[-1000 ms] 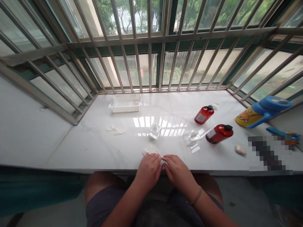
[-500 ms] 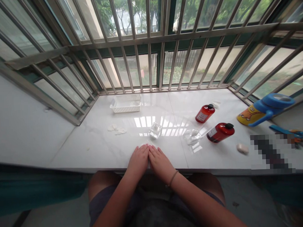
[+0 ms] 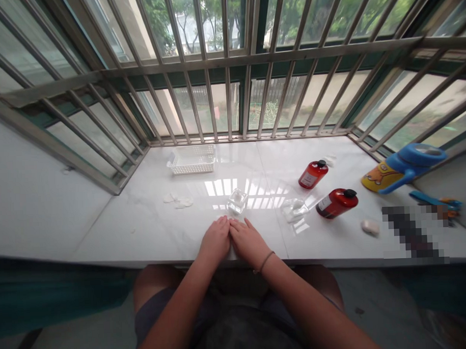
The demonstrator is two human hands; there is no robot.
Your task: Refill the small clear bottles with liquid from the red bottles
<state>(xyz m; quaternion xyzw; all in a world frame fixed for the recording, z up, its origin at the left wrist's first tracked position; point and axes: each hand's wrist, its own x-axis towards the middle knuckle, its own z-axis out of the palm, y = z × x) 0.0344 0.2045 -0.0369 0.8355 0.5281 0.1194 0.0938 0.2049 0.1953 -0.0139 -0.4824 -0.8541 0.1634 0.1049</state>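
On the white marble-patterned counter [image 3: 116,234], near its front edge, my left hand [image 3: 215,240] and my right hand [image 3: 248,240] lie side by side, palms down. Their fingers are stretched out and the fingertips meet. Anything under the palms is hidden. Just beyond the fingertips stands a small clear glass container [image 3: 237,201] with something whitish in it. A second clear container [image 3: 294,210] sits to the right, beside a red bottle with a black cap [image 3: 337,204]. Thin white scraps [image 3: 178,200] lie to the left.
A white perforated basket [image 3: 192,160] stands at the back left. Another red bottle [image 3: 313,175], a blue and yellow cup with a handle [image 3: 403,167], a pale lump [image 3: 370,227] and a blue-handled tool [image 3: 434,200] are on the right. Metal window bars [image 3: 226,101] close off the back.
Both hands have slid slightly forward, nearer the glass container. An outer finger of my right hand now stands apart from the others. The view has shifted a little.
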